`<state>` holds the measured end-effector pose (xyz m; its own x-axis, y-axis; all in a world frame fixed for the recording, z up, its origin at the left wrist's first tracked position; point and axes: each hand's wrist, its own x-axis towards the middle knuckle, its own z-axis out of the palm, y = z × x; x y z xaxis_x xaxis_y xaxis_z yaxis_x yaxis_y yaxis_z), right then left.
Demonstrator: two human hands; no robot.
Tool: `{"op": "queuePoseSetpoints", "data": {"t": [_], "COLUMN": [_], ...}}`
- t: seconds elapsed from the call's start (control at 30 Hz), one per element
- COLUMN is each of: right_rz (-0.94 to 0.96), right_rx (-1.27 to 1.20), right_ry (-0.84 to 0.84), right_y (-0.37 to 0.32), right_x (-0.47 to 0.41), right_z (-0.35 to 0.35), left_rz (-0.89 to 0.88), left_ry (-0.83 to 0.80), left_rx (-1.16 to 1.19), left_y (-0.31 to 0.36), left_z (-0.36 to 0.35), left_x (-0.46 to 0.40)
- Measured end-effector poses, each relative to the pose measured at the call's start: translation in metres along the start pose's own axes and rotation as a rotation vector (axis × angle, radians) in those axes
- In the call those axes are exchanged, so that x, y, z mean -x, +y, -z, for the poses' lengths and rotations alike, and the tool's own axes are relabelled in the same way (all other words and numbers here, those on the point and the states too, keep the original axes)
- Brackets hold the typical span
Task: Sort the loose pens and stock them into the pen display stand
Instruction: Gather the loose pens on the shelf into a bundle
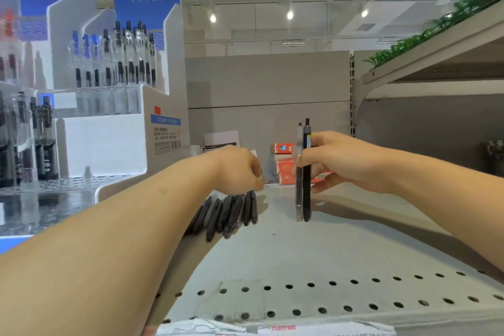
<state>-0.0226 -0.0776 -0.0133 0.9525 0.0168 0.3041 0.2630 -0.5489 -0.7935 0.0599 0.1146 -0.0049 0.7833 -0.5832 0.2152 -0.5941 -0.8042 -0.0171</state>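
Right hand [338, 161], centre-right, gripped 2 upright pens [304, 172]; left hand [240, 169], fingers curled, hold unclear, reached over loose pens [229, 213] at centre.

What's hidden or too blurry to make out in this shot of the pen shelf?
Head view:
- Left hand: fingertips curl away from the camera, so any grip on the loose pens is hidden.
- Display stand: label print too small.
- Left rack: blurred, cut by the edge.
- Right hand covers the two upright pens mid-barrel.
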Motion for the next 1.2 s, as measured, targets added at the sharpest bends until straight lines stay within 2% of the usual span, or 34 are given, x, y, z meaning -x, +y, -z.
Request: {"op": "queuePoseSetpoints", "data": {"t": [0.23,0.57,0.67,0.83,0.93,1.03,1.2], "right_rz": [0.011,0.04,0.076,0.094,0.083,0.063,0.074], "right_rx": [0.015,-0.053,-0.052,-0.092,-0.084,-0.059,-0.07], "right_ry": [-0.01,0.017,0.001,-0.01,0.018,0.038,0.018], "right_y": [-0.004,-0.004,-0.005,-0.003,-0.003,-0.001,-0.002], "right_x": [0.002,0.009,0.009,0.009,0.01,0.009,0.01], "right_z": [-0.006,-0.001,0.001,0.006,0.006,0.007,0.008], "left_rz": [0.023,0.039,0.037,0.056,-0.011,-0.112,-0.234], "left_ry": [-0.169,-0.166,-0.096,0.03,-0.003,-0.078,-0.091], "left_rx": [-0.168,-0.13,0.003,0.587,0.792,0.819,0.723], "left_y": [0.018,0.038,0.04,0.035,0.034,0.036,0.037], "left_z": [-0.013,-0.014,-0.01,0.003,0.006,0.006,0.005], "left_x": [-0.009,-0.008,-0.004,0.003,0.008,0.012,0.011]}}
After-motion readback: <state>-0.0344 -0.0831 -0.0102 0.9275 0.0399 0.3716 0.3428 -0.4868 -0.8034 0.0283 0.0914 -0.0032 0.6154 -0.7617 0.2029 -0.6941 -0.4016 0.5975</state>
